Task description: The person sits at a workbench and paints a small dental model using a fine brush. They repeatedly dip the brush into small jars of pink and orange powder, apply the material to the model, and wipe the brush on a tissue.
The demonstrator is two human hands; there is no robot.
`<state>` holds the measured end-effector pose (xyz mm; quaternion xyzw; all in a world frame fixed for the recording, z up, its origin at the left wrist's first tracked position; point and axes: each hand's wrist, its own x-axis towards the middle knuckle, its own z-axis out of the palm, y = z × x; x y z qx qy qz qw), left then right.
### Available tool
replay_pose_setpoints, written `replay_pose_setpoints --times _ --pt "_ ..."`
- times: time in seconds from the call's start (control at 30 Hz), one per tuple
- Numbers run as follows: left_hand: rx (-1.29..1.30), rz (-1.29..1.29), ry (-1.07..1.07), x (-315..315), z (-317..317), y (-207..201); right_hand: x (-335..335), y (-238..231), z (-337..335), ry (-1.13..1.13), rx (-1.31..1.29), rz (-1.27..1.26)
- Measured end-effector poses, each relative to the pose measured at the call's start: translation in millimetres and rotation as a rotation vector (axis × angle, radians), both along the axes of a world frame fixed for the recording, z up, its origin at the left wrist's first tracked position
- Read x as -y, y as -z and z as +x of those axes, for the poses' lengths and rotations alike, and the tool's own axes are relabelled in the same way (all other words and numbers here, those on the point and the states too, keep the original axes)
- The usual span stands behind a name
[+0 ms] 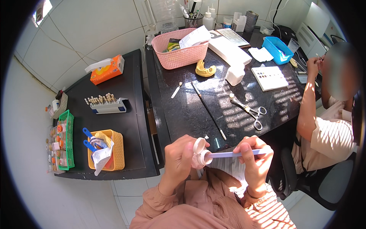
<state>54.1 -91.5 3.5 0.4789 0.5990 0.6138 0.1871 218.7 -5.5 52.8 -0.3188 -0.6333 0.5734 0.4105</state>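
Observation:
My left hand [177, 154] is closed around a small clear jar [197, 162] of pinkish contents, tilted with its mouth to the right and its white flip lid standing up. Between the thumb and fingers of my right hand [253, 158] is a pale lilac spatula [225, 155], its tip at or inside the jar's mouth. Both hands are just off the table's front edge. Beyond them lie a long dark brush [209, 110] and scissor-handled forceps [249, 109] with a small pale piece at their tip. A single tooth shade tab [176, 90] rests farther left.
On the black table [167, 110] stand a pink basket [179, 57], yellow dental cast [205, 69], white bottle [235, 74], white palette [269, 78] and blue basket [277, 50]. The left table holds a shade guide [108, 107], yellow basket [119, 149] and tissue pack [108, 70]. A person [328, 126] sits at right.

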Motion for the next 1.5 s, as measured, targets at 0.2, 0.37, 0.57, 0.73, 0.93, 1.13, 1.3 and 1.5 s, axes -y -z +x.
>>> replay_pose_setpoints --times 0.2,0.37,0.57,0.73,0.93,1.13,1.3,1.5 --pt "0.106 -0.004 0.021 4 -1 3 3 -4 4 0.04 0.006 0.074" --pt "0.085 -0.025 -0.044 0 4 1 3 -3 12 0.065 -0.057 0.084" --pt "0.084 -0.015 -0.055 0 4 0 0 0 8 0.016 -0.081 0.236" --pt "0.131 -0.006 -0.02 4 2 1 -4 5 13 0.081 -0.066 0.024" --pt "0.204 0.055 -0.246 4 7 4 -14 22 12 0.146 -0.257 -0.059" --pt "0.301 0.112 -0.376 1 10 7 -17 43 13 0.266 -0.162 -0.123" --pt "0.256 0.108 -0.362 1 9 10 -10 58 11 0.216 -0.09 -0.035" --pt "0.25 0.099 -0.349 1 9 9 -10 65 16 0.095 -0.04 0.24"
